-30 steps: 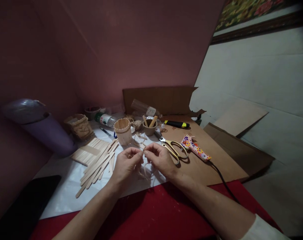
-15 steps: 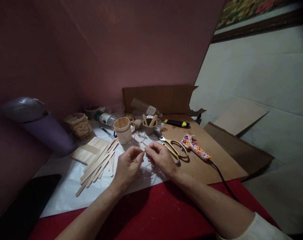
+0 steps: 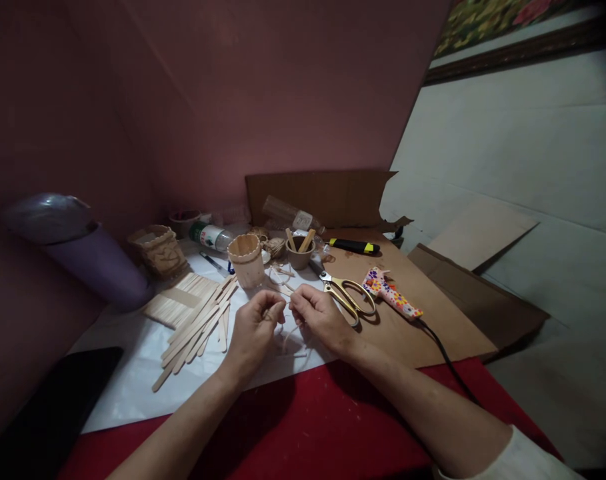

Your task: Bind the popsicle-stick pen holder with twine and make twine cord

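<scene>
Close together above the white sheet, both hands are closed with their fingertips pinched. My left hand [image 3: 255,323] grips a thin pale string [image 3: 284,331], one strand of which dangles below its fingers. My right hand [image 3: 321,319] also pinches the string, beside a loose loop. The exact grip between the fingertips is too small to make out. Just beyond the hands stands a round wooden cup [image 3: 245,263] with a scalloped rim. Gold-handled scissors [image 3: 350,297] lie to the right of my right hand. Wooden craft sticks [image 3: 197,327] are spread left of my left hand.
A flowered glue gun [image 3: 390,293] with a black cord rests on cardboard [image 3: 433,333]. Behind are a small pot [image 3: 300,257] holding sticks, a black-yellow cutter [image 3: 354,247] and plastic bottles [image 3: 210,235]. A purple container [image 3: 100,263] and a dark flat object [image 3: 57,400] are at left.
The hands have drawn slightly apart, my left hand shifting a little left. More of the string shows beneath the fingers. The other things have stayed in place.
</scene>
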The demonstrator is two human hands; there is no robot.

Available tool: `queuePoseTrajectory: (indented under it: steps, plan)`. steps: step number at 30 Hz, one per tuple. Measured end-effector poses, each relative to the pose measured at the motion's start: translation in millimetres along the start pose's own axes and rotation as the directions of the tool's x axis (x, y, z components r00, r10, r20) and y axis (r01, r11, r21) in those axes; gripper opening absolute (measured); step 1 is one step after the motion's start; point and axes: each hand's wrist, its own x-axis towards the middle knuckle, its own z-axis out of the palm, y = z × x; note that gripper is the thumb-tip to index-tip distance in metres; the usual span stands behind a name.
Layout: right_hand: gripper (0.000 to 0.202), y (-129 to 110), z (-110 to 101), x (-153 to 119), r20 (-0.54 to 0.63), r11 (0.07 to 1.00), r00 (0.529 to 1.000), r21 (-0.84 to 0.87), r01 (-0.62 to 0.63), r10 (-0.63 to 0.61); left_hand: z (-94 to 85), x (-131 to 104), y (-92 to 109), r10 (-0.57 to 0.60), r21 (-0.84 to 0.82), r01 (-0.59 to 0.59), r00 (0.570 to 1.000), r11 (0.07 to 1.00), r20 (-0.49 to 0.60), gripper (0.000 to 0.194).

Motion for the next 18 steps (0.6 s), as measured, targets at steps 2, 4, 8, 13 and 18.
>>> queuePoseTrajectory:
  steps: [2, 4, 8, 13, 18]
  plan:
    - [0.029, 0.2, -0.8, -0.8, 0.007, 0.996, 0.999, -0.065, 0.053, -0.053, 0.0, 1.9, -2.0, -0.086, -0.074, 0.088, 0.996, 0.993, 0.029, 0.019]
    - [0.026, -0.3, -1.4, -1.6, 0.014, 0.987, 0.995, -0.123, 0.105, -0.104, 0.2, 2.9, -2.7, -0.163, -0.148, 0.172, 0.984, 0.974, 0.069, 0.023]
    - [0.02, -3.0, -2.8, -2.5, 0.009, 0.959, 0.984, -0.224, 0.173, -0.175, 0.8, 2.5, 1.2, -0.248, -0.237, 0.275, 0.959, 0.932, 0.137, 0.026]
    - [0.013, -3.8, -4.0, -1.1, 0.007, 0.943, 0.979, -0.266, 0.199, -0.204, 1.3, 1.5, 4.1, -0.259, -0.233, 0.284, 0.957, 0.93, 0.13, 0.028]
    - [0.013, -1.7, -4.3, 0.2, 0.006, 0.949, 0.981, -0.253, 0.19, -0.195, 1.2, 2.1, 2.7, -0.242, -0.209, 0.27, 0.958, 0.94, 0.151, 0.029]
